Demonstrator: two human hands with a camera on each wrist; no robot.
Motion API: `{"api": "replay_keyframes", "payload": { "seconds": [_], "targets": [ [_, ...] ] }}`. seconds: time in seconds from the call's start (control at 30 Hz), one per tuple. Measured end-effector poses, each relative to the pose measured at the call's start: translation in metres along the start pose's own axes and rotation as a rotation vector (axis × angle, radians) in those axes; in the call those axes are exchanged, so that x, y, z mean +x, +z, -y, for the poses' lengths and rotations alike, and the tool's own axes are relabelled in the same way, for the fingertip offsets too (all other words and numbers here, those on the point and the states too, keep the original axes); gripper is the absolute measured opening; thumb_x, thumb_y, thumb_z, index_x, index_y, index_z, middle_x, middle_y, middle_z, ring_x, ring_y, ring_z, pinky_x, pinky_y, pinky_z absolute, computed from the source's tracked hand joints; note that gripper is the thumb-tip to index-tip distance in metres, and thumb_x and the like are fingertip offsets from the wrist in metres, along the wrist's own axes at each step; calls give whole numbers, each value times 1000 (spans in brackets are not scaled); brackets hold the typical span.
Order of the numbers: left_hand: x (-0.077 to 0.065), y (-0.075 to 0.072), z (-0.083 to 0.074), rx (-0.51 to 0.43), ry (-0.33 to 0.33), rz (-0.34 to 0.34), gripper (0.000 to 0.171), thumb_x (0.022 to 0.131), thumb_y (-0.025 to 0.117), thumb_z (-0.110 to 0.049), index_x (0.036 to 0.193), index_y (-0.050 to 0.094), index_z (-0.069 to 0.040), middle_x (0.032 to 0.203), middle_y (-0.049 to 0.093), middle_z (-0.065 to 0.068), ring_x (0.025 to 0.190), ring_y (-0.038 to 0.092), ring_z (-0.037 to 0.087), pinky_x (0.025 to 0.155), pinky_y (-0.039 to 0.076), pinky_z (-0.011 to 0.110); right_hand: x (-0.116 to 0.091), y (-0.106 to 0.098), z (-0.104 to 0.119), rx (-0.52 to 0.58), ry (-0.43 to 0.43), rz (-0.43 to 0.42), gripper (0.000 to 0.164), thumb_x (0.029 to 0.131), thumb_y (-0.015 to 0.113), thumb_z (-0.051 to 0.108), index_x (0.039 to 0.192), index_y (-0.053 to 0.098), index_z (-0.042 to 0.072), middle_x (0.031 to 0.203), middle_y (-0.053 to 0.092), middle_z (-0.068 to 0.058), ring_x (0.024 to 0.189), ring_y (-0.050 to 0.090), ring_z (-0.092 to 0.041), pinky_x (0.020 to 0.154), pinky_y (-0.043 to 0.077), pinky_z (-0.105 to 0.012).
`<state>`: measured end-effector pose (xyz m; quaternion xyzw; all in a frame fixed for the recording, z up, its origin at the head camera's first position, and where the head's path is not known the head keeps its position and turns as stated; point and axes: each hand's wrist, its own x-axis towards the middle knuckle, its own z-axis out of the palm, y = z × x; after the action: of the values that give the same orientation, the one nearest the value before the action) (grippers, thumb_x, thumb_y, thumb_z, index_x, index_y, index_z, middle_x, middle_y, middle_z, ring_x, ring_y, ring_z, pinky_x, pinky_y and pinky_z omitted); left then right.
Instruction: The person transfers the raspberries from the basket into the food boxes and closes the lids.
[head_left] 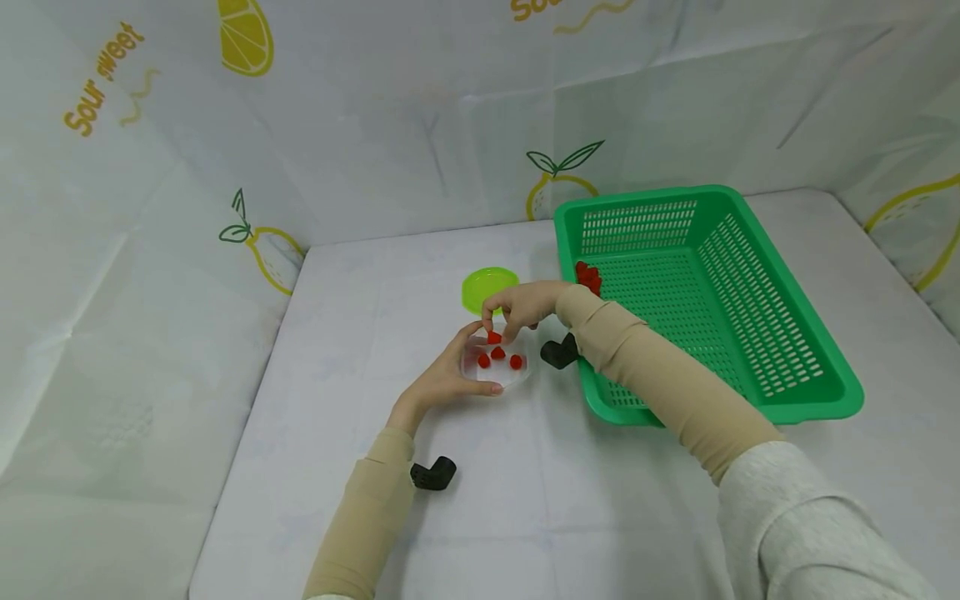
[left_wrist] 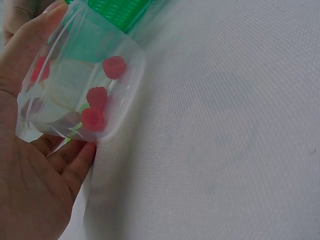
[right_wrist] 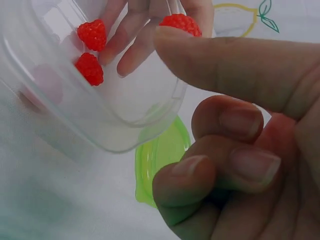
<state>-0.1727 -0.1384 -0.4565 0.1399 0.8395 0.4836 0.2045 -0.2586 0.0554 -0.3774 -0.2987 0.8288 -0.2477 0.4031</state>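
Observation:
A clear plastic container [head_left: 517, 379] stands on the white-covered table with several red raspberries [head_left: 516, 362] inside. My left hand [head_left: 442, 377] grips it from the left, thumb on the near side and fingers round the far side. In the left wrist view the same container [left_wrist: 75, 100] shows raspberries [left_wrist: 114, 67] near its bottom. Over the far part of the container, my right hand [head_left: 531, 302] pinches one raspberry [head_left: 493, 337]. The right wrist view has that raspberry [right_wrist: 182, 23] partly behind the thumb, with other fingers curled below. A yellow-green lid [head_left: 483, 285] lies just beyond the container.
To the right stands a large green plastic basket [head_left: 795, 333] with red pieces [head_left: 589, 277] at its left side, partly hidden by the right arm. Black angular pieces [head_left: 433, 473] show beside both forearms. A lemon-printed cloth [head_left: 412, 150] hangs behind the table.

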Motion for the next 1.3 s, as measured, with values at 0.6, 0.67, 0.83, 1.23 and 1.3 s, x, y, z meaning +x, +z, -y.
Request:
{"api": "replay_keyframes", "payload": {
  "seconds": [0.6, 0.67, 0.83, 1.23, 1.3],
  "targets": [
    [1, -1, 1, -2, 21, 11, 95, 69, 82, -31, 141, 21, -43, 136, 46, -3, 131, 38, 16, 113, 24, 51, 7, 5, -4, -67, 68, 23, 21, 84, 61, 8, 101, 55, 19, 86, 45, -5, 55, 33, -12, 49, 29, -19],
    [1, 0, 1, -6, 18, 13, 95, 69, 82, -31, 140, 21, -44, 137, 46, -3, 131, 38, 16, 113, 24, 51, 7, 5, -4, -65, 70, 22, 21, 84, 61, 7, 101, 55, 19, 85, 45, -5, 53, 31, -12, 49, 29, -19],
    [2, 0, 1, -18, 7, 11, 95, 68, 83, -32, 140, 21, -46, 138, 44, -5, 133, 36, 16, 113, 24, 52, 5, 5, -2, -73, 63, 21, 22, 84, 61, 6, 101, 56, 18, 83, 44, -4, 53, 32, -12, 49, 31, -19],
    [2, 1, 2, -16, -7, -3, 97, 66, 84, -34, 140, 21, -44, 137, 45, -5, 134, 34, 16, 113, 23, 51, 3, 5, -1, -101, 58, 12, 25, 84, 62, 4, 104, 56, 17, 77, 41, -1, 57, 34, -12, 51, 32, -19],
    [2, 1, 2, -14, -7, -4, 97, 66, 84, -33, 140, 21, -44, 138, 43, -6, 135, 33, 16, 113, 24, 50, 2, 5, -1, -100, 56, 11, 25, 84, 62, 4, 105, 55, 16, 76, 41, -1, 57, 34, -12, 51, 32, -19]
  ]
}}
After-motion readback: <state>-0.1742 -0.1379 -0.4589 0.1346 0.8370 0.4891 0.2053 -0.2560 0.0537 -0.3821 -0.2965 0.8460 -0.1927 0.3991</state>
